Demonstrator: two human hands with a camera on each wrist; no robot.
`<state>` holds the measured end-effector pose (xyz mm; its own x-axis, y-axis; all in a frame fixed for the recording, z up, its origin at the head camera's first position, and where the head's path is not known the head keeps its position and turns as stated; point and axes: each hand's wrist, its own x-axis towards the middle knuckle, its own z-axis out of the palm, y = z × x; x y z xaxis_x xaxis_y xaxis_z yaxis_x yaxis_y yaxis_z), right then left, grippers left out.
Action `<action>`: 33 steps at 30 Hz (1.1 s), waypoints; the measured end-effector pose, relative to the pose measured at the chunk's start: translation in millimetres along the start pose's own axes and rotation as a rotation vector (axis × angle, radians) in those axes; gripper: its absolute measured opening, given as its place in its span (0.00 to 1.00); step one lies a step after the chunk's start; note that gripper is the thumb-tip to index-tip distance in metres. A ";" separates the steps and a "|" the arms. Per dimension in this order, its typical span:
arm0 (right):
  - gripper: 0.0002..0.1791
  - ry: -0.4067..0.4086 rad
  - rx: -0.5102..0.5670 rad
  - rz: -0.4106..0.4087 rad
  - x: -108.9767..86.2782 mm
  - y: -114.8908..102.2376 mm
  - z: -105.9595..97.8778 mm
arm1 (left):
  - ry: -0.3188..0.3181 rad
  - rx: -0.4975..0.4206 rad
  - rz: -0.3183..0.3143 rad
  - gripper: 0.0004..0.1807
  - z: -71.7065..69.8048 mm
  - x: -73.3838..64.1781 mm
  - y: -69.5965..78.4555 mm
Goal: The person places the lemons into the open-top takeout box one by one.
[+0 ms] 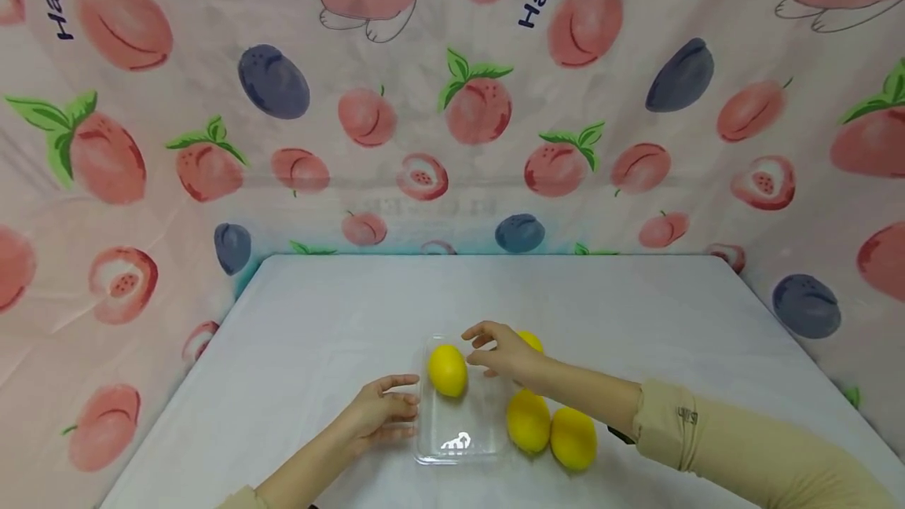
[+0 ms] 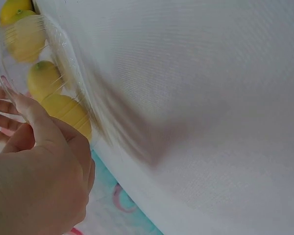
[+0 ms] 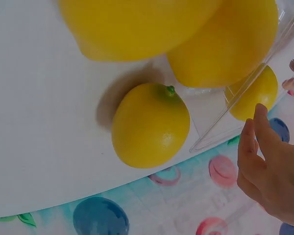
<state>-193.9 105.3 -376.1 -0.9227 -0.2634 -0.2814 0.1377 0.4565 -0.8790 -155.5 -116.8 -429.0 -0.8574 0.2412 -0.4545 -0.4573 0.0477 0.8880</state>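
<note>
Clear plastic tub (image 1: 474, 419): sat on the white counter (image 1: 339, 305), with one lemon (image 1: 448, 371) in its far left corner
Right hand (image 1: 498, 350): hung over the far right part of the tub, fingers loosely bent and apart, nothing in them; super close to that lemon, couldn't tell if a fingertip touched it
Left hand (image 1: 385, 413): fingers spread, tips right at the tub's left edge
Loose lemons: two (image 1: 529, 421) (image 1: 573, 438) side by side just right of the tub, another (image 1: 530, 340) half hidden behind the right arm

Wrist views dimmer than head view; glare on clear tray (image 1: 467, 415); soft shadows.
</note>
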 end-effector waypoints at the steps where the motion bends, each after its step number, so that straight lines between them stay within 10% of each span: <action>1: 0.18 0.001 0.005 0.006 -2.4 1.5 -1.5 | -0.005 0.000 0.000 0.29 0.2 -0.3 -0.5; 27: 0.26 -0.091 0.108 -0.110 -57.6 34.1 -51.1 | -0.031 -0.043 0.010 0.30 -2.5 0.5 -3.4; 33: 0.26 -0.066 -0.036 -0.189 -66.4 47.4 -69.8 | -0.032 -0.058 0.013 0.30 -3.0 0.7 -5.0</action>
<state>-151.2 203.8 -372.2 -0.9053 -0.4018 -0.1381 -0.0500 0.4236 -0.9045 -154.5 -119.8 -433.9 -0.8558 0.2727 -0.4396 -0.4599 -0.0120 0.8879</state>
